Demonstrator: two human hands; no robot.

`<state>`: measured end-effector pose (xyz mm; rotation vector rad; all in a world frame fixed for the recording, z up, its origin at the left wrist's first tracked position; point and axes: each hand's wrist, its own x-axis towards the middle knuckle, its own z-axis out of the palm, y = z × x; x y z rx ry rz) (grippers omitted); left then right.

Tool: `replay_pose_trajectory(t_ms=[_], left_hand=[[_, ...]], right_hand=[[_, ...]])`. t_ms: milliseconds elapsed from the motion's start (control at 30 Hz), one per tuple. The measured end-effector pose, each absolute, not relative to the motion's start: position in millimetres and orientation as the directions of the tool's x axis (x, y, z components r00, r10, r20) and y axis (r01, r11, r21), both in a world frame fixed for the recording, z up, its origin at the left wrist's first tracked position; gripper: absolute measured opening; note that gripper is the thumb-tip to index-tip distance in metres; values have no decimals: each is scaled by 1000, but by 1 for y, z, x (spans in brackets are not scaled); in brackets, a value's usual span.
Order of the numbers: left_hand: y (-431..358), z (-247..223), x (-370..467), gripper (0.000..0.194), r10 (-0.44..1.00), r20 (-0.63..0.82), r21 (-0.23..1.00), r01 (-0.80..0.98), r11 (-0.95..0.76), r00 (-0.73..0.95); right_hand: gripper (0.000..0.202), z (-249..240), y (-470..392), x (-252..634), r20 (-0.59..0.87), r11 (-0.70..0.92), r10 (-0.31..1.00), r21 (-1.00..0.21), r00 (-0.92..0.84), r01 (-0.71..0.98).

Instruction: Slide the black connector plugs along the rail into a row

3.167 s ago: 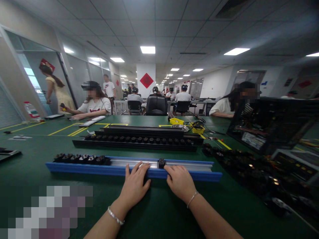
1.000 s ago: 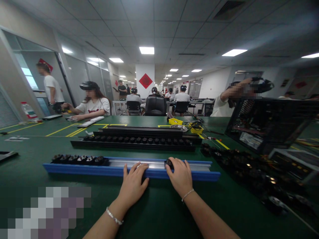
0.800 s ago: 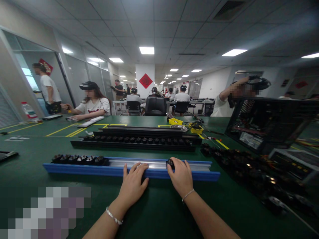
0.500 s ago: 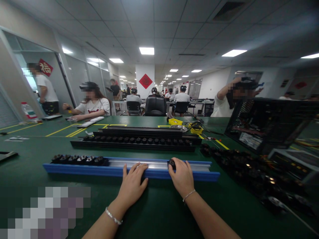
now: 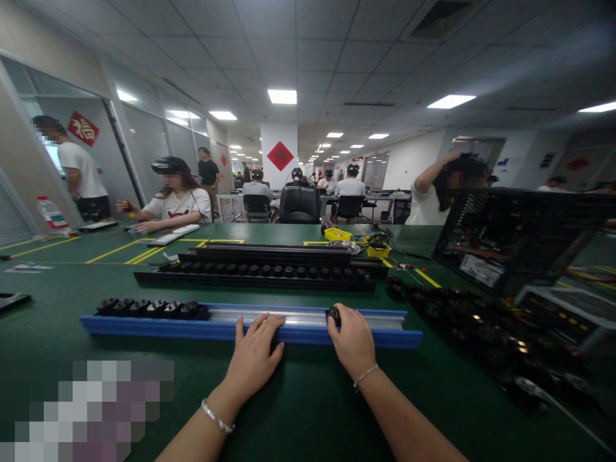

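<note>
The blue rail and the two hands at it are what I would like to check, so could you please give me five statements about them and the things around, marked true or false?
1. The right hand has hold of a black part at the blue rail. True.
2. The left hand holds a black part too. False: the left hand rests on the blue rail, with no part visible in it.
3. A row of black parts sits toward the rail's left end. True.
4. The long black rail is nearer the person than the blue one. False: the long black rail lies beyond it.
5. A pile of dark parts lies to the right. True.
</note>
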<state>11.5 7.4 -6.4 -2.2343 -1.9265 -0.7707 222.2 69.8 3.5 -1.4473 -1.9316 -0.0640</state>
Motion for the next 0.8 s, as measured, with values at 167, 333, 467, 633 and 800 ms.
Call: replay_pose_trajectory(t_ms=[167, 333, 467, 633, 800], left_hand=[[7, -5, 12, 40, 902, 425, 253, 947, -199, 76], [7, -5, 12, 39, 899, 432, 243, 949, -199, 78], [6, -5, 11, 39, 900, 430, 239, 951, -196, 77], [6, -4, 12, 39, 899, 431, 232, 953, -195, 79], [6, -4, 12, 39, 899, 431, 220, 958, -186, 76]], right_hand=[[27, 5, 70, 229, 575, 365, 811, -355, -107, 861], [28, 6, 69, 229, 564, 351, 821, -368, -94, 861], [27, 5, 70, 229, 562, 333, 824, -387, -66, 860], [25, 5, 70, 231, 575, 320, 817, -391, -41, 863], [22, 6, 70, 232, 574, 300, 819, -396, -22, 868]])
